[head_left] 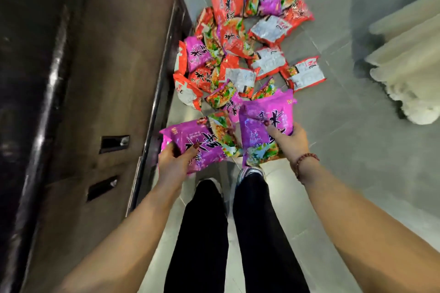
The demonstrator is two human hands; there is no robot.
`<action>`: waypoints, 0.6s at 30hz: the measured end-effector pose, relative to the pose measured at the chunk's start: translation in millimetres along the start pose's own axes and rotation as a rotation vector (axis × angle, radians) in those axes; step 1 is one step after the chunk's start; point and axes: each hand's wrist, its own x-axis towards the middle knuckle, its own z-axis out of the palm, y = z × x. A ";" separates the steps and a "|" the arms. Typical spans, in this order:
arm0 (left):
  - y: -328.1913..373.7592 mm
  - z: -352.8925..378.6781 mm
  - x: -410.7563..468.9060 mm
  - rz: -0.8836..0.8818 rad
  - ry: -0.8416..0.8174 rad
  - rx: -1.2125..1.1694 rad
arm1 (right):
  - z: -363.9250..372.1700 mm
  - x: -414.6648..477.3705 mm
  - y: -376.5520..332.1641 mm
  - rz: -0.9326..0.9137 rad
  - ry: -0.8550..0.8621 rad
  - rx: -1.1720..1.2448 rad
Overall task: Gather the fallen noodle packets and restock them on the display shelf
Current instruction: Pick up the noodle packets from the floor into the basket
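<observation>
Several red and purple noodle packets [240,38] lie scattered on the grey tiled floor ahead of me. My left hand [172,162] grips one purple packet [197,140] by its near edge, thumb on top. A second purple packet [264,123] is held in my right hand [289,140], thumb pressed on its face. Both packets hang above the floor just in front of my feet. The display shelf [95,102] is the dark brown unit along the left.
The shelf's metal base rail [162,83] runs beside the pile. My legs in black trousers and my shoes [250,171] stand below the hands. A pale fluffy object [404,62] sits on the floor at the right. Bare tiles [345,150] lie between it and the pile.
</observation>
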 end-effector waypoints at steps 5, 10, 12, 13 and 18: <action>73.3 -43.0 -83.4 0.047 -0.049 -0.008 | -26.8 -94.0 -73.7 0.026 -0.041 0.080; 117.8 -76.6 -144.1 0.086 -0.019 -0.089 | -43.8 -159.7 -123.7 0.046 -0.071 0.142; 125.8 -84.4 -162.3 0.118 -0.005 -0.106 | -45.9 -173.4 -140.7 0.013 -0.122 0.127; 128.0 -88.3 -170.3 0.125 -0.003 -0.113 | -46.2 -178.2 -149.2 -0.015 -0.162 0.111; 128.2 -99.0 -208.0 0.136 0.075 -0.246 | -50.0 -184.4 -189.4 -0.100 -0.305 -0.004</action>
